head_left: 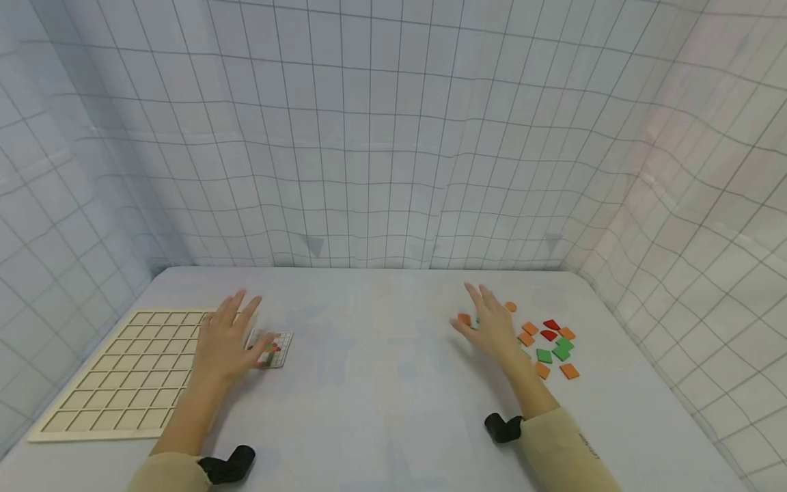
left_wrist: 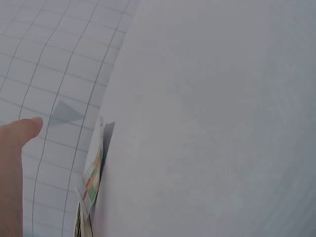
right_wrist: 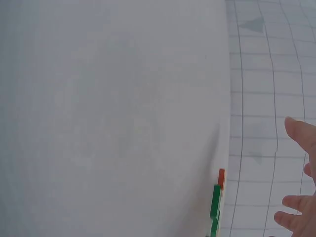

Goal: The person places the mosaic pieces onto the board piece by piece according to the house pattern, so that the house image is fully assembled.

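Observation:
My left hand [head_left: 223, 345] is over the right side of a pale wooden grid board [head_left: 117, 383], its fingers spread and holding nothing. Under its thumb lies a small printed card [head_left: 283, 350] with a grid and coloured marks, partly hidden by the hand; in the left wrist view the card [left_wrist: 93, 180] appears edge-on. On the other side, my right hand [head_left: 494, 331] hovers with fingers apart beside a scatter of flat tiles. Among them are orange tiles [head_left: 569, 371], green tiles [head_left: 544, 356] and red pieces [head_left: 549, 335]. The right wrist view catches a green tile [right_wrist: 215, 201] and an orange one [right_wrist: 221, 178].
Both hands are above a white table [head_left: 381, 383]. Behind it hangs a white curtain with a dark grid [head_left: 393, 150], which also runs along both sides. A black wrist mount [head_left: 229, 466] sits on the left sleeve, and another black mount [head_left: 503, 428] on the right.

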A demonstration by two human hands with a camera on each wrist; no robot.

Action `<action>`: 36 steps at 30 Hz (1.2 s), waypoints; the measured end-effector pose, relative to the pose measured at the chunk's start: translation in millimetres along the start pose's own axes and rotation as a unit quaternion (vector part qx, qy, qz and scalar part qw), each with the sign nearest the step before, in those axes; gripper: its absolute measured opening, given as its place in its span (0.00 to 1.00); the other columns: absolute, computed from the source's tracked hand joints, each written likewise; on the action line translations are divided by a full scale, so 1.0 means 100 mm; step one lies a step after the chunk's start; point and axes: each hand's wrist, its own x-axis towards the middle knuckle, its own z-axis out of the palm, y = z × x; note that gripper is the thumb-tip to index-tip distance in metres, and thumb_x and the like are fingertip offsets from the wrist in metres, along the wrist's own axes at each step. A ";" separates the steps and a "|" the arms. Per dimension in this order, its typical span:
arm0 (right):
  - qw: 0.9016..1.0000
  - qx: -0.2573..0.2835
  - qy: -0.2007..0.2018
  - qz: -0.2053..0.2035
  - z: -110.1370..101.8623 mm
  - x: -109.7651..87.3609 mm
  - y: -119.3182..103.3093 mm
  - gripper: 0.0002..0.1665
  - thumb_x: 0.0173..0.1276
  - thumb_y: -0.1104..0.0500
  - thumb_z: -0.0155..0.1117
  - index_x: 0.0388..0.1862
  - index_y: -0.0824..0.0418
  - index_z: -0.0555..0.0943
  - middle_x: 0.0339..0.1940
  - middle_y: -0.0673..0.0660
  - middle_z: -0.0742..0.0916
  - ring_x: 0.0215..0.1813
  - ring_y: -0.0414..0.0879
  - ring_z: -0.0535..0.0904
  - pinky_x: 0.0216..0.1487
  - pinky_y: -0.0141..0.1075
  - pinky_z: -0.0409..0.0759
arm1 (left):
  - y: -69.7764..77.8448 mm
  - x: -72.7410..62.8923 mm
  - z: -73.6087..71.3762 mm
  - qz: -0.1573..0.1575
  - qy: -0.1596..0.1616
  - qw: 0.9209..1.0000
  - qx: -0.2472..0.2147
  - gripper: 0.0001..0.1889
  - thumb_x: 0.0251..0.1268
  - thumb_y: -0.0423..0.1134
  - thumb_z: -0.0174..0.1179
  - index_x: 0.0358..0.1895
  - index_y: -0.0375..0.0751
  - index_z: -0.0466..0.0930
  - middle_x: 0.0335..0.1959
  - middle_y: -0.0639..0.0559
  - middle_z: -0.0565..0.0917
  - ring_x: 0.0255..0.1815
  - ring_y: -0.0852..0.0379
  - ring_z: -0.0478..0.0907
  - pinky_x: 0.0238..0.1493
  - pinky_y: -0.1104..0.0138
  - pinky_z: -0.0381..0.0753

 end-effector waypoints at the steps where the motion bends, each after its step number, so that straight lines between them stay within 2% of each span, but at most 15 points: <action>1: 0.999 0.032 0.012 -0.005 0.02 0.01 -0.03 0.45 0.61 0.43 0.60 0.71 0.56 0.54 0.69 0.66 0.61 0.68 0.63 0.56 0.60 0.61 0.56 | -0.03 -0.01 -0.03 -0.005 0.010 1.000 -0.009 0.36 0.60 0.57 0.53 0.68 0.47 0.55 0.70 0.41 0.53 0.67 0.36 0.50 0.60 0.41 0.46; 3: 0.994 0.107 0.029 -0.015 0.08 0.03 -0.10 0.44 0.60 0.48 0.63 0.70 0.59 0.56 0.68 0.65 0.64 0.67 0.62 0.59 0.59 0.59 0.60 | -0.10 -0.03 -0.09 -0.020 0.027 0.999 -0.029 0.35 0.60 0.56 0.54 0.67 0.46 0.57 0.68 0.40 0.55 0.65 0.34 0.52 0.59 0.39 0.48; 5: 0.984 0.178 0.030 -0.010 0.14 0.04 -0.18 0.44 0.60 0.52 0.65 0.70 0.60 0.56 0.67 0.63 0.65 0.66 0.61 0.60 0.59 0.56 0.62 | -0.17 -0.07 -0.16 -0.037 0.041 0.997 -0.051 0.33 0.60 0.54 0.55 0.66 0.45 0.59 0.67 0.39 0.57 0.64 0.32 0.53 0.57 0.38 0.49; 8: 0.968 0.249 0.028 0.007 0.25 0.06 -0.30 0.43 0.59 0.55 0.66 0.70 0.58 0.56 0.65 0.64 0.67 0.64 0.62 0.63 0.58 0.55 0.64 | -0.29 -0.15 -0.25 -0.066 0.052 0.994 -0.074 0.33 0.60 0.51 0.57 0.66 0.43 0.61 0.66 0.37 0.58 0.63 0.31 0.54 0.54 0.37 0.52; 11: 0.956 0.293 0.022 0.025 0.35 0.08 -0.44 0.42 0.59 0.55 0.66 0.69 0.56 0.57 0.62 0.67 0.69 0.60 0.63 0.67 0.55 0.55 0.66 | -0.41 -0.24 -0.34 -0.097 0.058 0.988 -0.104 0.33 0.59 0.47 0.60 0.66 0.41 0.61 0.65 0.35 0.59 0.63 0.29 0.53 0.52 0.35 0.53; 16: 0.934 0.355 0.000 0.036 0.49 0.09 -0.68 0.41 0.59 0.58 0.66 0.68 0.54 0.58 0.59 0.69 0.71 0.58 0.63 0.70 0.53 0.53 0.69 | -0.63 -0.39 -0.48 -0.145 0.045 0.976 -0.156 0.34 0.59 0.44 0.60 0.68 0.41 0.58 0.67 0.34 0.54 0.66 0.27 0.45 0.53 0.33 0.47; 21: 0.915 0.398 -0.035 0.050 0.63 0.11 -0.91 0.40 0.59 0.57 0.65 0.68 0.53 0.58 0.57 0.68 0.73 0.57 0.60 0.71 0.53 0.48 0.71 | -0.85 -0.54 -0.60 -0.168 0.032 0.968 -0.182 0.35 0.60 0.43 0.59 0.69 0.42 0.54 0.68 0.32 0.50 0.67 0.28 0.42 0.55 0.32 0.43; 22: 0.910 0.409 -0.043 0.051 0.66 0.11 -0.96 0.40 0.60 0.57 0.65 0.68 0.53 0.58 0.57 0.68 0.73 0.56 0.60 0.72 0.53 0.47 0.72 | -0.89 -0.57 -0.62 -0.171 0.032 0.968 -0.181 0.36 0.61 0.43 0.59 0.70 0.43 0.53 0.69 0.33 0.50 0.69 0.33 0.42 0.59 0.37 0.44; 24: 0.900 0.429 -0.063 0.054 0.63 0.09 -1.08 0.40 0.60 0.59 0.64 0.68 0.56 0.58 0.57 0.70 0.72 0.56 0.62 0.71 0.53 0.48 0.71 | -0.97 -0.64 -0.66 -0.176 0.038 0.969 -0.170 0.36 0.60 0.43 0.60 0.70 0.46 0.54 0.69 0.35 0.52 0.70 0.53 0.48 0.66 0.54 0.50; 26: 0.890 0.445 -0.079 0.055 0.59 0.06 -1.21 0.39 0.61 0.60 0.64 0.68 0.58 0.57 0.57 0.71 0.71 0.57 0.64 0.70 0.53 0.49 0.71 | -1.06 -0.70 -0.68 -0.182 0.046 0.969 -0.159 0.37 0.59 0.43 0.61 0.70 0.47 0.54 0.70 0.39 0.53 0.63 0.72 0.51 0.61 0.74 0.51; 28: 0.883 0.456 -0.093 0.060 0.55 0.04 -1.34 0.38 0.61 0.61 0.63 0.68 0.59 0.58 0.57 0.72 0.71 0.57 0.64 0.70 0.53 0.49 0.71 | -1.14 -0.75 -0.69 -0.192 0.051 0.969 -0.147 0.37 0.58 0.43 0.62 0.70 0.48 0.55 0.70 0.40 0.53 0.54 0.83 0.50 0.51 0.84 0.48; 30: 0.879 0.462 -0.100 0.062 0.56 0.02 -1.42 0.38 0.61 0.61 0.63 0.68 0.59 0.58 0.57 0.72 0.71 0.57 0.64 0.70 0.53 0.48 0.72 | -1.22 -0.79 -0.69 -0.202 0.052 0.967 -0.145 0.37 0.58 0.43 0.62 0.70 0.47 0.55 0.69 0.38 0.53 0.51 0.84 0.49 0.51 0.84 0.48; 33: 0.870 0.477 -0.109 0.060 0.67 0.04 -1.48 0.38 0.60 0.61 0.63 0.68 0.59 0.59 0.56 0.71 0.72 0.56 0.63 0.71 0.51 0.47 0.73 | -1.33 -0.86 -0.71 -0.230 0.054 0.960 -0.150 0.38 0.58 0.44 0.62 0.70 0.51 0.54 0.70 0.39 0.51 0.52 0.82 0.49 0.55 0.84 0.48; 36: 0.861 0.490 -0.119 0.058 0.83 0.07 -1.52 0.39 0.60 0.60 0.64 0.68 0.58 0.59 0.56 0.69 0.73 0.55 0.60 0.72 0.50 0.46 0.73 | -1.43 -0.90 -0.72 -0.248 0.069 0.956 -0.143 0.37 0.57 0.44 0.63 0.70 0.55 0.55 0.70 0.40 0.52 0.48 0.85 0.48 0.52 0.83 0.49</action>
